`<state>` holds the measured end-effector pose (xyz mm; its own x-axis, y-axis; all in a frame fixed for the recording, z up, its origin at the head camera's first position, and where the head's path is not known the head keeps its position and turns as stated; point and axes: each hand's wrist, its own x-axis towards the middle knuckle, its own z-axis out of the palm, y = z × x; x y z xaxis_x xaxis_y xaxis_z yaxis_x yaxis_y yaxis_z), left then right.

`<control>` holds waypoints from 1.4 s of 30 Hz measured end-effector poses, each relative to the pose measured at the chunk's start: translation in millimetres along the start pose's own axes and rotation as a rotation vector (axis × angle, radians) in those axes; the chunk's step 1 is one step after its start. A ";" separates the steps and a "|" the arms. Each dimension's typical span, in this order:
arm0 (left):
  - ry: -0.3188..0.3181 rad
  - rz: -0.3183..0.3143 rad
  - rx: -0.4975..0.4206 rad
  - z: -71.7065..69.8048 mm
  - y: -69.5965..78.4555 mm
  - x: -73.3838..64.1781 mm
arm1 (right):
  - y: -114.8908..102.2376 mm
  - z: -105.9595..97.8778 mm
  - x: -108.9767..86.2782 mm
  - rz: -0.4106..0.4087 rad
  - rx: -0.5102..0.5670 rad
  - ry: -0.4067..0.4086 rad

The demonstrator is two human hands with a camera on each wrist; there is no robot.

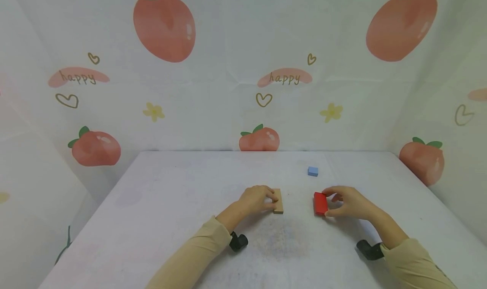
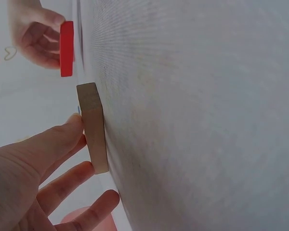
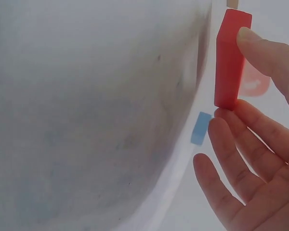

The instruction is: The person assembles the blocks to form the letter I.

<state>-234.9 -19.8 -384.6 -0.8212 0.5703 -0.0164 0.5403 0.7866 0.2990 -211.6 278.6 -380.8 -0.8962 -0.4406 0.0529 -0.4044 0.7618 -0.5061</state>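
My left hand (image 1: 258,199) is at a tan wooden block (image 1: 279,202), its thumb and fingertips on the block's upper part. In the left wrist view this wooden block (image 2: 95,137) lies low against the table, and the outer fingers stick out past its end. My right hand (image 1: 348,202) pinches a red rectangular block (image 1: 321,203) between thumb and fingertips. The right wrist view shows the thumb on one end of the red block (image 3: 229,62) and fingertips at the other, the remaining fingers spread. A gap seems to separate it from the table.
A small blue block (image 1: 313,171) lies farther back on the white table (image 1: 182,204), beyond the red one. Behind the table hangs a white cloth (image 1: 224,39) printed with peaches. Each wrist carries a black camera mount, such as the left mount (image 1: 238,241).
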 end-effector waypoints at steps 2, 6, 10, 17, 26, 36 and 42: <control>-0.001 -0.003 -0.002 0.2 0.0 0.0 | -0.4 0.7 0.7 -0.005 -0.001 0.003; -0.004 -0.009 -0.008 0.7 0.1 0.2 | -1.6 2.4 2.1 -0.011 -0.006 0.005; -0.005 -0.013 -0.016 1.3 -0.2 0.8 | -3.1 4.0 3.8 -0.004 -0.001 -0.001; -0.008 -0.021 -0.022 1.2 0.3 1.2 | -5.5 5.0 5.9 -0.012 -0.012 0.000; -0.005 -0.022 -0.014 0.2 1.6 0.6 | -9.4 5.4 7.2 -0.019 -0.022 -0.008; -0.008 -0.023 -0.016 0.5 1.2 0.8 | -18.0 6.7 9.0 -0.025 -0.003 -0.027; -0.010 -0.032 -0.020 0.7 1.3 1.2 | -20.2 9.3 10.7 -0.037 -0.013 -0.029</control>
<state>-235.1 -17.8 -384.9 -0.8361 0.5474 -0.0360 0.5099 0.7998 0.3168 -211.4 254.1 -378.1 -0.8750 -0.4818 0.0465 -0.4395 0.7506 -0.4934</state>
